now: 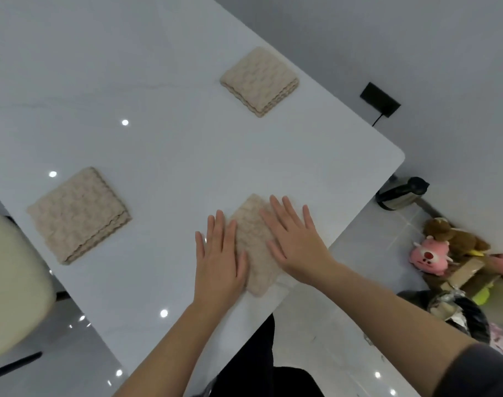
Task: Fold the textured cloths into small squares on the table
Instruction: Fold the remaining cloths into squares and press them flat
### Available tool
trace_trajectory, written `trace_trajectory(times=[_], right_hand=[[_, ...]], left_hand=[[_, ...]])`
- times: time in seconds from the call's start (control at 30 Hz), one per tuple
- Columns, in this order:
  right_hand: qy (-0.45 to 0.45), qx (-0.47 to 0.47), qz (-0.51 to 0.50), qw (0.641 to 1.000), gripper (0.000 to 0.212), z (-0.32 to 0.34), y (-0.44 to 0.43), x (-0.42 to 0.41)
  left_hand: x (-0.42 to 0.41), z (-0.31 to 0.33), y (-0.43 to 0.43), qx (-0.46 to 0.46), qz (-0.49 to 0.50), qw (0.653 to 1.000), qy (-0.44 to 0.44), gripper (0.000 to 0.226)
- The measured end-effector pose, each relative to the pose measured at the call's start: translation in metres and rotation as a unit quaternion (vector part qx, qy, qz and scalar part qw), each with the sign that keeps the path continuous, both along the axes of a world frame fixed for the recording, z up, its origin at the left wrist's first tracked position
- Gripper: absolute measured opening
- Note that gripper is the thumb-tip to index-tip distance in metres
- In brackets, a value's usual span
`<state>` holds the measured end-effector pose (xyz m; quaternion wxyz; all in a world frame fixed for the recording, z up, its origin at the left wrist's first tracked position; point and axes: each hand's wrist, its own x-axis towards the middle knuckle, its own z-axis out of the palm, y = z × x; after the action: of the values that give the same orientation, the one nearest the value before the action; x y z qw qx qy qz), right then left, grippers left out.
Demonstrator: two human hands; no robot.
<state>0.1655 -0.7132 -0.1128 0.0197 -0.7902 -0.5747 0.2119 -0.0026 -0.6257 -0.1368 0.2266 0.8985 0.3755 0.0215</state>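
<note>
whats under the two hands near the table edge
A beige textured cloth lies on the white table, the right hand flat on it and the left hand over its edge. Whatever lies beneath the palms is hidden.

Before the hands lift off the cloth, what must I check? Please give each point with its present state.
1. Pressing flat on the beige cloth, left hand and right hand: ok.
2. It lies fully on the white table: ok, but near the edge.
3. Layers aligned: cannot tell, the hands cover them.
4. The far folded cloth neat, apart: ok.
5. The left folded cloth neat, apart: ok.
</note>
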Motion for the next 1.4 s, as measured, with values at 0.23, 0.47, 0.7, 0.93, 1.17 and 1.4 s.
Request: trace_trajectory(times=[0.23, 0.47, 0.7, 0.93, 1.17, 1.4], right_hand=[[0.053, 0.007, 0.067, 0.996, 0.062, -0.011, 0.008, 0.025], [0.042, -0.004, 0.176, 0.983, 0.063, -0.015, 0.017, 0.044], [0.039, 0.011, 0.211, 0.977, 0.063, -0.018, 0.019, 0.044], [0.040, 0.020, 0.162, 0.986, 0.062, -0.024, 0.018, 0.035], [0.033, 0.022, 0.147, 0.988, 0.064, -0.025, 0.019, 0.042], [0.009, 0.035, 0.156, 0.987, 0.061, -0.033, 0.017, 0.039]], left_hand=[[0.012, 0.001, -0.012, -0.016, 0.069, 0.997, 0.011, 0.060], [0.021, 0.004, -0.039, -0.027, 0.197, 0.980, 0.024, 0.064], [0.035, -0.001, -0.056, -0.019, 0.272, 0.961, 0.047, 0.063], [0.039, -0.009, -0.057, -0.017, 0.282, 0.959, 0.026, 0.064], [0.045, -0.014, -0.054, -0.017, 0.249, 0.968, 0.024, 0.063], [0.055, -0.021, -0.056, 0.000, 0.256, 0.966, 0.032, 0.063]])
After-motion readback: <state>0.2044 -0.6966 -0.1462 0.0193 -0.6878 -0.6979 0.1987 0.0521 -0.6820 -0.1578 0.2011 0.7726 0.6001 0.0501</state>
